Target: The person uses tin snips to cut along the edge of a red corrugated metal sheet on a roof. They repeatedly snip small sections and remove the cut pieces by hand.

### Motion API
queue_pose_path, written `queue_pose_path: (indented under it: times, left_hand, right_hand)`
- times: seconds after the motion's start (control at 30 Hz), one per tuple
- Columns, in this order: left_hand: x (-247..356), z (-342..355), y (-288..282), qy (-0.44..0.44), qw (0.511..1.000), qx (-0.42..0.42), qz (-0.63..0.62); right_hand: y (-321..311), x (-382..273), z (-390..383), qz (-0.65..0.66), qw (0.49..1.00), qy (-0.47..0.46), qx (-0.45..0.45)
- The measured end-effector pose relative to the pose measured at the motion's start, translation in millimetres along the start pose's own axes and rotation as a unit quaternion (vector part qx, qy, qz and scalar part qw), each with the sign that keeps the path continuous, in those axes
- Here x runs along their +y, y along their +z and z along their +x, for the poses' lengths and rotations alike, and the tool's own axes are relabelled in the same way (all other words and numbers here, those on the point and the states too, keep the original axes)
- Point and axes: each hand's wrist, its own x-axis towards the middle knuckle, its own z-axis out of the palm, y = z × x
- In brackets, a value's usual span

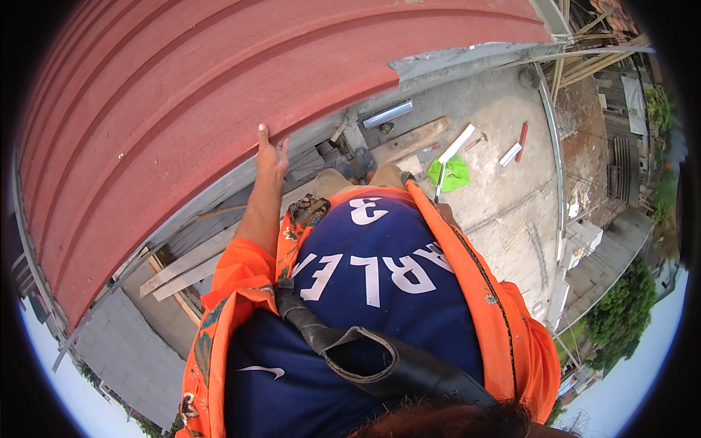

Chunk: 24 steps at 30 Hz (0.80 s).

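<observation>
My left hand (pixel 272 157) grips the lower edge of a curved red ribbed roofing panel (pixel 182 102), thumb upright against it. My right hand (pixel 447 213) is mostly hidden behind my orange overshirt (pixel 511 321); a thin rod (pixel 439 187) rises from beside it, and I cannot make out whether the fingers hold it. A black tube or strap with an open end (pixel 391 376) hangs across my navy shirt. My dark footwear (pixel 363 162) shows below my body.
Far below lies a concrete surface (pixel 511 233) with a green bag (pixel 456 174), a hammer (pixel 476 140), red and white strips (pixel 521 142), a metal length (pixel 388 114) and planks (pixel 179 274). Bamboo poles (pixel 595 69), corrugated roofs and trees (pixel 613 314) stand at the right.
</observation>
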Motion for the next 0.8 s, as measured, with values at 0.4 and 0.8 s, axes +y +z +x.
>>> queue_pose_path:
  times: [0.4, 0.8]
  left_hand:
    - [-10.5, 14.3, -10.4, 0.018, 0.999, 0.048, 0.008]
    - [-16.7, -17.1, 12.9, 0.117, 0.992, 0.043, -0.008]
  right_hand:
    - [-28.4, -88.3, 5.6, -0.056, 0.978, -0.042, 0.197]
    - [-115.7, -213.5, 51.0, -0.163, 0.906, -0.292, 0.258]
